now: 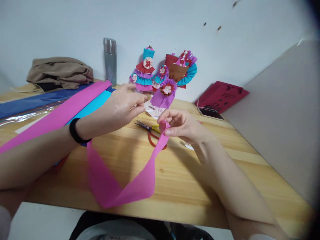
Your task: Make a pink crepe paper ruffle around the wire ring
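Worktop edge: the pale, plank-grained wooden worktop [175, 186] runs across the view, a small knot showing near its middle; dark clothing lies below its front edge.
Pink crepe-paper strip: the pink crepe-paper strip [142, 183] hangs in a wide loop above the front of the worktop, one end rising to the right hand, the other passing out of sight behind the left forearm.
Right hand: the right hand [183, 126] pinches the strip's end between thumb and fingers, its forearm slanting in from the lower right.
Left hand: the left hand [126, 101] is open and apparently empty, palm down, fingers loosely bent toward the paper dresses; a black wristband [75, 130] circles the wrist.
Scissors: the scissors [149, 128], with red and yellow on the handles, lie partly behind the right hand, blades pointing left.
Paper sheets: a long pink sheet [66, 106] overlaps a light-blue sheet [92, 107] beside the left forearm.
Paper dresses: ruffled paper dresses [145, 77] stand in a cluster beyond the hands.
Phone: the phone [211, 113] lies just before the red bag [222, 96].
Bag lettering: dark characters, too unclear to read.
Back: a grey flask [110, 63] stands upright near a brown cloth heap [60, 71].
Room: white wall [75, 26] with dark specks; pale panel [275, 100] at right.
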`<state>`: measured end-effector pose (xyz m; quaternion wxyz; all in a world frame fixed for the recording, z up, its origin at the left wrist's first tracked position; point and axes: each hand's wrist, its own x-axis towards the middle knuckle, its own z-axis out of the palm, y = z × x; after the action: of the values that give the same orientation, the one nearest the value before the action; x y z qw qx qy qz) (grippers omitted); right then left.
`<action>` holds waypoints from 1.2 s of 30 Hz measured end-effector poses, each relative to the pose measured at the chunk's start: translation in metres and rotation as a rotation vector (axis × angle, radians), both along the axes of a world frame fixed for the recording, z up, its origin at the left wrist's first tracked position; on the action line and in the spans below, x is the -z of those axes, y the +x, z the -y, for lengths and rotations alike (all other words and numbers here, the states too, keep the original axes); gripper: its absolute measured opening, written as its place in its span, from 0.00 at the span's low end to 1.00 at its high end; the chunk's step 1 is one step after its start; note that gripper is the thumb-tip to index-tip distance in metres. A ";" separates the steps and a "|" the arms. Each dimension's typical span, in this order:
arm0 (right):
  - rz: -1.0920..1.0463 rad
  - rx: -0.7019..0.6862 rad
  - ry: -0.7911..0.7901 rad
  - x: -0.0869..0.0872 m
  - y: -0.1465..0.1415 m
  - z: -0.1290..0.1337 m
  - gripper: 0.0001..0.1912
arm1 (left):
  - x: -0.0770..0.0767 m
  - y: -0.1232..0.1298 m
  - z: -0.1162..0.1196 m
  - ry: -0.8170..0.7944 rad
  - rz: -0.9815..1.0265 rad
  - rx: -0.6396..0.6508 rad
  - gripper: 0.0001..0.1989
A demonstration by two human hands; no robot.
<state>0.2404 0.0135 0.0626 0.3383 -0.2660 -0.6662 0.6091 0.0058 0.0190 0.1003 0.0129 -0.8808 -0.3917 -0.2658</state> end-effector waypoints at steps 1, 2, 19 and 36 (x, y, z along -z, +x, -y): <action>-0.023 0.025 -0.033 0.000 -0.002 0.002 0.16 | -0.001 0.000 -0.001 -0.025 0.027 -0.014 0.12; -0.050 0.051 -0.070 0.000 -0.004 0.004 0.16 | -0.001 0.000 -0.001 -0.063 0.045 -0.030 0.12; -0.051 0.103 -0.147 -0.021 -0.003 0.019 0.17 | 0.007 0.003 -0.003 -0.558 0.390 0.190 0.14; 0.540 0.207 0.327 -0.036 -0.012 0.040 0.11 | 0.031 0.014 -0.001 -0.411 0.291 0.255 0.11</action>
<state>0.2284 -0.0264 0.0989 0.2477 -0.4264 -0.7902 0.3639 0.0202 0.0203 0.0697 -0.2559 -0.8596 -0.3214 -0.3039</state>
